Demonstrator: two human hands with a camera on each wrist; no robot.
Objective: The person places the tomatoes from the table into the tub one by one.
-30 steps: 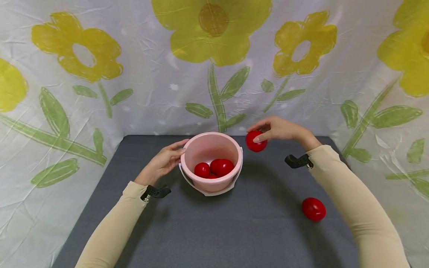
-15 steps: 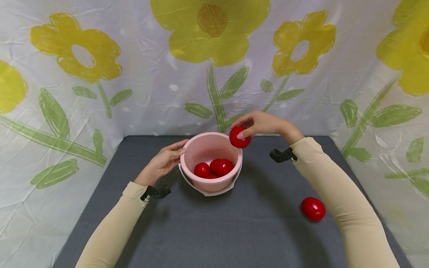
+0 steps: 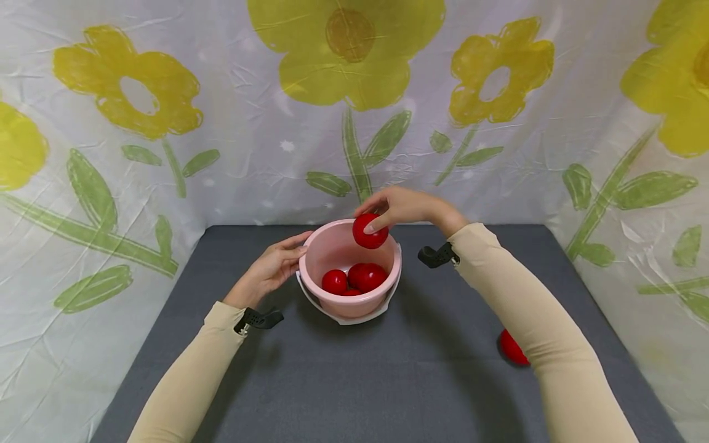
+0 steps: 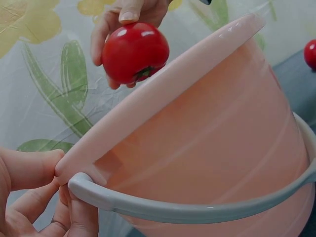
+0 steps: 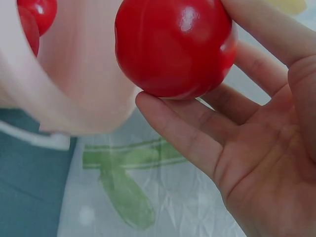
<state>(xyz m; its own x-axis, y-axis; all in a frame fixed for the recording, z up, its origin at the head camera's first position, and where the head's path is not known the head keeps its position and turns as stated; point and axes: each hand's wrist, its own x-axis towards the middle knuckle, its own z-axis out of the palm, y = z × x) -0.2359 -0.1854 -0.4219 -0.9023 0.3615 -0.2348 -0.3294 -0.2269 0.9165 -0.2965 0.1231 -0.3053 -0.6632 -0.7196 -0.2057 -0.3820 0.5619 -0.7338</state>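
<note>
A pink bucket (image 3: 349, 305) with a white handle (image 4: 212, 210) stands on the table, several red tomatoes (image 3: 371, 278) lying inside. At its left side my left hand (image 3: 271, 271) holds the rim, thumb against the edge and fingers beside the handle's end. My right hand (image 3: 407, 208) grips another tomato (image 3: 370, 231) between thumb and fingers, over the back right of the bucket's opening. In the left wrist view this tomato (image 4: 136, 53) shows a green stem end, raised beyond the rim. The right wrist view has its smooth side, the palm facing it.
One more tomato (image 3: 512, 349) lies on the dark grey tablecloth (image 3: 382, 387) at the right, partly covered by the right sleeve (image 3: 554, 326). A white curtain (image 3: 244, 154) with yellow flowers hangs behind the table and at both sides.
My right hand has carried its tomato leftward, from right of the bucket to over its opening. The right forearm now partly covers the tomato on the table. My left hand stays at the rim.
</note>
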